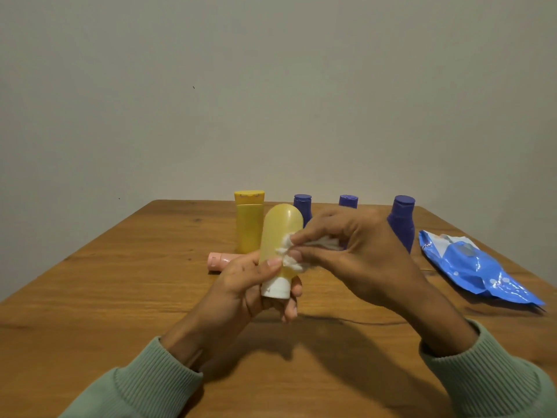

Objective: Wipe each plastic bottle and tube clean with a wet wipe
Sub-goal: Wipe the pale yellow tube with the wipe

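Wood bench (120, 297) before plain wall (271, 86) | left hand (247, 282) grips bottle (280, 230) cap-down over bench middle | right hand (361, 254) pinches wipe (291, 261) against its side | purple bottles (402, 224) line far edge | pack (476, 267) lies by right edge, apart from hands

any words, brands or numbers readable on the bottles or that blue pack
No text here can be read.
On the blue wipes pack: print near its far end, too blurred to read.
On the held yellow bottle, standing yellow bottle, purple bottles, pink tube, wet wipe: no lettering shows.
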Tool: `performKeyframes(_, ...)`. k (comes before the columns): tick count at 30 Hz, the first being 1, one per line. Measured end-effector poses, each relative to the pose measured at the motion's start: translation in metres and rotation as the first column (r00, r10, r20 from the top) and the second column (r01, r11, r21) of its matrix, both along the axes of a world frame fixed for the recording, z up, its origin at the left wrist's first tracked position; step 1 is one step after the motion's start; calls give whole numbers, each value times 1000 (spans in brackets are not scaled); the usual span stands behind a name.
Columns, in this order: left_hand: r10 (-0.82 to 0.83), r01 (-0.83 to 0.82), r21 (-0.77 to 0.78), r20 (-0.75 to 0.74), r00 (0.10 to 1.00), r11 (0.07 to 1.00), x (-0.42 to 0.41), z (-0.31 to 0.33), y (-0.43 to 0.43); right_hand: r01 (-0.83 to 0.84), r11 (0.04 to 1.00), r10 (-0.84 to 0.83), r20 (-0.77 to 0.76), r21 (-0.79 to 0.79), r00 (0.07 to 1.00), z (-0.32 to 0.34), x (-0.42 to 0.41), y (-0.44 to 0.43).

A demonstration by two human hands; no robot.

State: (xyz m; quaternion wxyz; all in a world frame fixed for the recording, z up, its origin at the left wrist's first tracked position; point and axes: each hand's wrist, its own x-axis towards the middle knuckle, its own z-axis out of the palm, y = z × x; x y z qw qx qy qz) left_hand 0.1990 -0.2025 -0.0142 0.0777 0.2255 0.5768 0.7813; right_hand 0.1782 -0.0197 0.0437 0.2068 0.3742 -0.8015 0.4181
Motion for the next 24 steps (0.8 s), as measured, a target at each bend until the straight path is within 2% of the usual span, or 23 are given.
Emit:
performKeyframes(3,-21,16,109,52,998,994,1,2,0,-25,998,23,26,62,999,3,-1,2)
performKeyframes(7,-95,76,181,97,991,981,1,4,-2,14,1000,-14,-11,-21,1000,5,-2,7)
performKeyframes(11,-118,81,244,142,983,966,1,6,-2,9,1000,-9,-19,-24,1000,3,-2,5)
performKeyframes(21,39,-56,120,141,989,991,2,5,4,22,998,-27,-85,-52,996,-7,-2,-5)
performKeyframes(24,19,-38,125,149,989,991,4,5,3,13,998,-19,-90,-64,996,-9,-1,-8)
